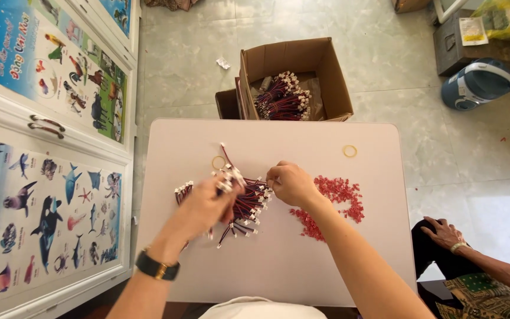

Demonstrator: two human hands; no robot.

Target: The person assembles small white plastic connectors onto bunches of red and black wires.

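Note:
My left hand [208,204] grips a bunch of short red-and-black wires with white plug ends [231,177], held over a loose heap of the same wires [249,210] on the white table [278,260]. My right hand [290,183] pinches a wire end at the right side of that heap, fingers closed. A smaller bundle of wires [182,192] lies just left of my left hand. To the right of my right hand spreads a pile of small red plastic connectors [337,198].
Two yellow rubber bands lie on the table [349,151] [218,162]. An open cardboard box [326,71] with more wire bundles stands on the floor beyond the table. Another person's hand [444,233] rests on a knee at the right. Cabinet doors with animal posters [48,195] line the left.

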